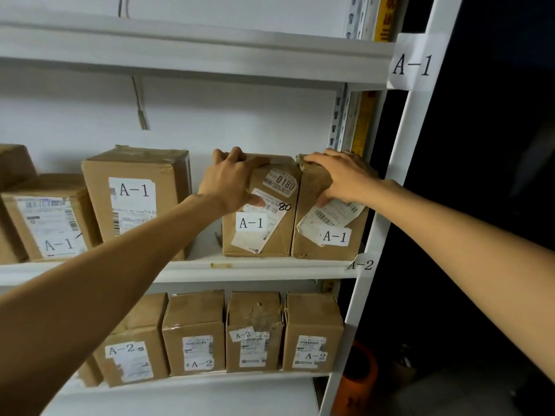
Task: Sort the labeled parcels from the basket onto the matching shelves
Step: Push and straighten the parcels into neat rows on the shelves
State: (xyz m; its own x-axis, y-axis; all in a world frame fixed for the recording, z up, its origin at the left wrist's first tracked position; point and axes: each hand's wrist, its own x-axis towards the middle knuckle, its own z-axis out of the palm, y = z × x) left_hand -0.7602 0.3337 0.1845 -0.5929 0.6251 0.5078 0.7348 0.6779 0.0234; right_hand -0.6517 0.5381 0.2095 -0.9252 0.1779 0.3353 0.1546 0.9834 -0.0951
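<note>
I saw brown cardboard parcels (258, 205) with white labels (251, 223) lettered in black, white shelves (192, 270) and a white upright (399, 163). At one o'clock a yellow strip (386, 18) carried red marks. At five o'clock stood an orange cylinder (359, 382) against darkness.

Both forearms are bare up to the picture edge, without sleeve, watch or glove, and the left hand (231, 181) and right hand (339, 178) carry no ring or bracelet.
</note>
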